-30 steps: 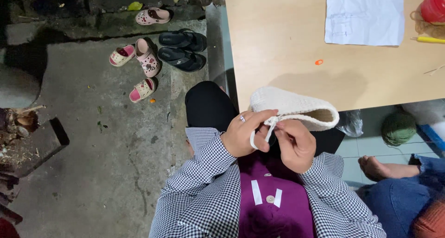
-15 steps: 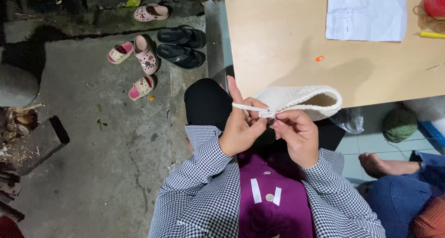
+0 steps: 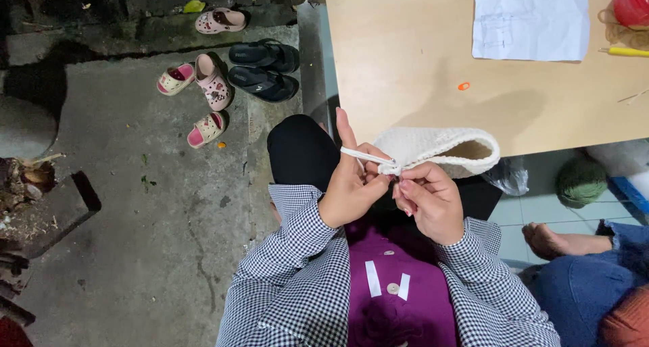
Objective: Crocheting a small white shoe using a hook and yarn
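The left hand (image 3: 351, 188) has pulled the white yarn strand (image 3: 362, 156) tighter; the right hand (image 3: 429, 198) pinches the soft, knobbly white crocheted pouch (image 3: 433, 147) near the wooden tabletop (image 3: 405, 63) edge.

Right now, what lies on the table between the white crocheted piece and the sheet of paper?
Head view: only a small orange ring on bare table, between the crocheted piece and paper.

left hand (image 3: 351, 188) mid-frame, index finger straight up, thumb pinching; right hand (image 3: 429, 202) beside it, fingers curled tight, both forearms angled inward
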